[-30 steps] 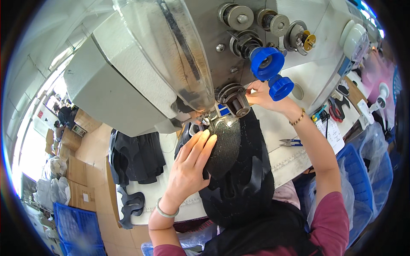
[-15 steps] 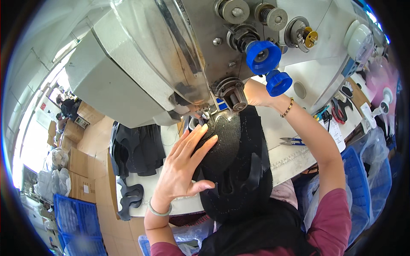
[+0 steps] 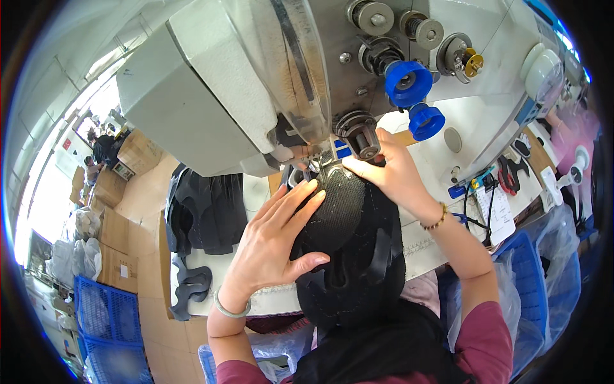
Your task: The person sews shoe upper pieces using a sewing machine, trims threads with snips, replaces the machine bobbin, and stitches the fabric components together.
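A black shoe upper with a mesh panel lies beneath the needle area of a sewing machine, its near end reaching my lap. My left hand rests flat on the upper's left side, fingers stretched toward the presser foot and thumb spread out. On the far right side of the foot is my right hand, its thumb pointing at the foot and its index finger raised apart from it. The machine's round dark fitting hides some of its fingertips.
Stacked black cut pieces lie left on the table, above a curvy loose piece. Blue knobs jut from the machine. Red-handled scissors and a paper card lie right. Blue crates stand on the floor.
My right hand has come nearer, from behind the machine head to beside the presser foot. My left hand stays flat on the upper. My right forearm now covers most of the thread snips.
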The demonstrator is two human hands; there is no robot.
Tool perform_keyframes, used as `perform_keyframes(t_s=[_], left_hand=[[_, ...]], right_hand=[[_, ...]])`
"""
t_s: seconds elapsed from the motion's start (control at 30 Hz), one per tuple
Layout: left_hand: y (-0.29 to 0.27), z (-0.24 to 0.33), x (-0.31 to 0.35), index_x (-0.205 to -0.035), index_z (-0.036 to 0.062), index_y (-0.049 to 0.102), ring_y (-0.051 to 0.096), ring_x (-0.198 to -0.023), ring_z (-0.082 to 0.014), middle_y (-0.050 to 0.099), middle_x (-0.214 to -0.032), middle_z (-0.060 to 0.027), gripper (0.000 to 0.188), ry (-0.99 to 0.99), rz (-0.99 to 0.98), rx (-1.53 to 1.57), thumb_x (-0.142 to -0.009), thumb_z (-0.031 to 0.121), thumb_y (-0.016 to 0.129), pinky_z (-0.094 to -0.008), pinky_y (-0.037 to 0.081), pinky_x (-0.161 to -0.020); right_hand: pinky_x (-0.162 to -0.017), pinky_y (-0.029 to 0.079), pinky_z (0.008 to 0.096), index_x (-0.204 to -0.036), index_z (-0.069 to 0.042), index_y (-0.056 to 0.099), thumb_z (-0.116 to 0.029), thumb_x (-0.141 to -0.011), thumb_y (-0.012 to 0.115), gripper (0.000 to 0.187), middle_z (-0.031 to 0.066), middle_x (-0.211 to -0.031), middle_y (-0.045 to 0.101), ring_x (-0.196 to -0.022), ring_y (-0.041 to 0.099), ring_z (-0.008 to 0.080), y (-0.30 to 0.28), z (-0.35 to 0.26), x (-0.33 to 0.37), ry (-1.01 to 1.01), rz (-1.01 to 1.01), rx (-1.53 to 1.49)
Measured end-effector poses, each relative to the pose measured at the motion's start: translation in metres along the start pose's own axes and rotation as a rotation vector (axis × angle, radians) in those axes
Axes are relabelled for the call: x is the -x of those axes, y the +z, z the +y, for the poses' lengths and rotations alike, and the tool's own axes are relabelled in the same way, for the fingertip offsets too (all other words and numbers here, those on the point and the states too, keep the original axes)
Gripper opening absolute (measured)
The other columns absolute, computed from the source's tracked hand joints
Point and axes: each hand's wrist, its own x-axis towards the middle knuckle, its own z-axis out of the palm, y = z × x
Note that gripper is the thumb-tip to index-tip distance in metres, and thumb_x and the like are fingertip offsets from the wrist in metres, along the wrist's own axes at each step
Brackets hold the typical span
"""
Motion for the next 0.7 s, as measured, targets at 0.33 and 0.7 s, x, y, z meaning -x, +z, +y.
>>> perform_keyframes(t_s=[0.33, 0.7], left_hand=[[0.01, 0.005, -0.031, -0.101, 0.0053, 0.063, 0.059, -0.079, -0.0223, 0.058, -0.084, -0.0048, 0.025, 0.011, 0.275, -0.219, -0.076, 0.005, 0.063, -0.0348, 0.047, -0.072], [0.031, -0.01, -0.026, -0.087, 0.0031, 0.062, 0.055, -0.069, -0.0169, 0.053, -0.077, -0.0039, 0.014, 0.191, 0.419, -0.546, -0.074, 0.008, 0.065, -0.0293, 0.043, -0.066]], right_hand=[[-0.073, 0.031, 0.0366, -0.082, -0.014, 0.065, -0.016, -0.071, 0.074, 0.015, 0.0003, -0.088, 0.052, -0.082, 0.047, 0.0191, 0.017, -0.031, 0.034, -0.404, 0.14, 0.711], [-0.087, 0.041, 0.0404, -0.105, -0.001, 0.056, -0.006, -0.077, 0.064, 0.029, 0.0134, -0.104, 0.054, -0.099, 0.052, 0.0316, -0.038, -0.012, 0.092, -0.081, 0.025, 0.849]])
